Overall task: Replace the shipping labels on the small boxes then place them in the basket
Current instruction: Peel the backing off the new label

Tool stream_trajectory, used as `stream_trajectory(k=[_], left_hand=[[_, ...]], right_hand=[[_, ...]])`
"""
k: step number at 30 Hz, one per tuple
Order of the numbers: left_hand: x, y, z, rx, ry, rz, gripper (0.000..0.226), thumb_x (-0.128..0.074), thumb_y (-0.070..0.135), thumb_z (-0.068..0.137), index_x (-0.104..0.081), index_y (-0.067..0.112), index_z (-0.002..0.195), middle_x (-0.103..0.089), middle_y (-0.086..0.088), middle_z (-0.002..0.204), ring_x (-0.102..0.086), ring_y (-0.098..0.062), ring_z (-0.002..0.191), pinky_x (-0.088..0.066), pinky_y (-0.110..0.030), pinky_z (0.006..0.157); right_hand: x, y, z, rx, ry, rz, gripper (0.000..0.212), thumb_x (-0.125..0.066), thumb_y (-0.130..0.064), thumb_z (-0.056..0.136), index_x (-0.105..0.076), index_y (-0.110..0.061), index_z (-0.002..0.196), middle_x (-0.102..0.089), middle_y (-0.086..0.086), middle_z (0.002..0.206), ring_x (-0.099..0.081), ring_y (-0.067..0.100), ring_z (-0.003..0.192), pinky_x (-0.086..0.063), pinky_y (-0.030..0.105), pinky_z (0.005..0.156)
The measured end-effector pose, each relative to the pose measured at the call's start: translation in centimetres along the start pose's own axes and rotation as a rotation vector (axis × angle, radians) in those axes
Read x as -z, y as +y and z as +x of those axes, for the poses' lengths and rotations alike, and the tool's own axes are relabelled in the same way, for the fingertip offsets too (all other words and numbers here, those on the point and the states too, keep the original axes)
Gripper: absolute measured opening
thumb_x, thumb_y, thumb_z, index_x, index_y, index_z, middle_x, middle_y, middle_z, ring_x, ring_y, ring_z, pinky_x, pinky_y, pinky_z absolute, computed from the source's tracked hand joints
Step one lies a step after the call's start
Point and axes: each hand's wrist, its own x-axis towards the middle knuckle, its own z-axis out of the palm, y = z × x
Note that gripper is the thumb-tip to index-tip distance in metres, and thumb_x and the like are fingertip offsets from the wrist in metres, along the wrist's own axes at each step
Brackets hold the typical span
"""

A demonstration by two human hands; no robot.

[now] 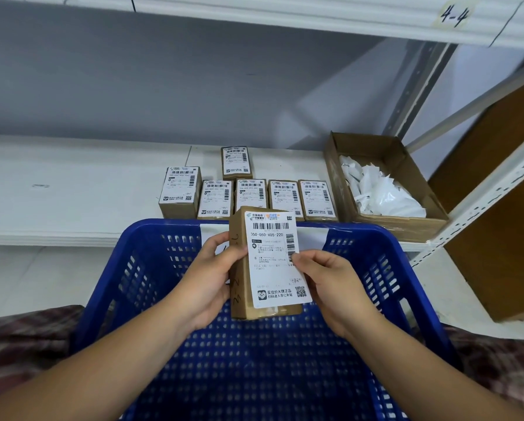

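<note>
The small box (242, 302) is held upright over the blue basket (376, 268), near the person, not yet inside it. The left hand (207, 278) grips the box's left side, fingers curled round its brown edge. The right hand (327, 281) pinches the right edge of the white label (273, 262), which overhangs the box on that side and sits slightly askew. Whether the label is coming off or going on, I cannot tell; it looks more like a peel.

If it is a peel, it should go best with a low pull back across the face towards the left, slow and even, so the paper comes away whole and leaves the cardboard unscuffed. The left hand needs a firm hold with its fingertips clear of the label's left edge.

Six more labelled boxes (250, 196) wait on the shelf (72, 192) just beyond the basket. To the right an open carton (403, 221) holds white scraps (382, 192), the likely place for the removed label.
</note>
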Motion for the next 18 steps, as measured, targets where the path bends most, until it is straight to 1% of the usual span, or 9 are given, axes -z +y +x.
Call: stream_trajectory(k=[3, 5, 6, 10, 14, 18], left_hand=[[0.06, -0.06, 0.08, 0.004, -0.001, 0.005, 0.035, -0.058, 0.019, 0.09, -0.051, 0.021, 0.124, -0.072, -0.008, 0.102, -0.065, -0.028, 0.101, -0.052, -0.046, 0.082], [0.09, -0.11, 0.11, 0.006, -0.004, 0.004, 0.035, -0.058, 0.02, 0.091, -0.05, 0.022, 0.125, -0.072, -0.007, 0.102, -0.065, -0.028, 0.102, -0.053, -0.043, 0.076], [0.11, -0.11, 0.13, 0.007, -0.003, 0.003, 0.035, -0.059, 0.02, 0.091, -0.05, 0.022, 0.125, -0.072, -0.007, 0.102, -0.065, -0.028, 0.102, -0.053, -0.043, 0.076], [0.13, -0.07, 0.21, 0.01, 0.009, -0.005, 0.035, -0.059, 0.021, 0.09, -0.051, 0.021, 0.124, -0.072, -0.008, 0.103, -0.064, -0.029, 0.104, -0.051, -0.048, 0.085], [0.1, -0.11, 0.13, 0.008, 0.01, -0.008, 0.034, -0.06, 0.021, 0.089, -0.052, 0.021, 0.122, -0.073, -0.006, 0.099, -0.065, -0.026, 0.097, -0.052, -0.044, 0.078], [0.1, -0.17, 0.15, 0.013, 0.012, -0.013, 0.034, -0.061, 0.021, 0.089, -0.052, 0.021, 0.122, -0.073, -0.006, 0.097, -0.065, -0.026, 0.096, -0.051, -0.047, 0.082]], right_hand=[[-0.09, -0.01, 0.04, 0.001, 0.001, 0.006, 0.019, -0.056, -0.009, 0.097, -0.069, -0.002, 0.086, -0.076, 0.013, 0.09, -0.071, 0.025, 0.081, -0.058, 0.033, 0.072], [-0.03, -0.02, 0.07, 0.004, 0.001, 0.009, 0.019, -0.056, -0.009, 0.097, -0.069, 0.0, 0.088, -0.076, 0.013, 0.091, -0.071, 0.025, 0.081, -0.058, 0.033, 0.073], [-0.01, -0.02, 0.08, 0.004, 0.001, 0.01, 0.019, -0.056, -0.01, 0.097, -0.069, 0.0, 0.089, -0.076, 0.014, 0.091, -0.071, 0.025, 0.081, -0.058, 0.033, 0.073], [-0.07, 0.0, 0.05, -0.004, 0.0, 0.004, 0.019, -0.055, -0.01, 0.097, -0.069, -0.001, 0.089, -0.076, 0.013, 0.091, -0.071, 0.026, 0.083, -0.058, 0.036, 0.075], [-0.1, -0.01, 0.1, 0.001, 0.008, -0.004, 0.019, -0.055, -0.01, 0.097, -0.069, 0.0, 0.089, -0.076, 0.013, 0.091, -0.07, 0.028, 0.084, -0.057, 0.038, 0.078], [-0.03, 0.06, 0.13, -0.004, 0.02, -0.003, 0.018, -0.056, -0.01, 0.097, -0.07, 0.002, 0.092, -0.076, 0.014, 0.092, -0.071, 0.03, 0.089, -0.057, 0.039, 0.08]])
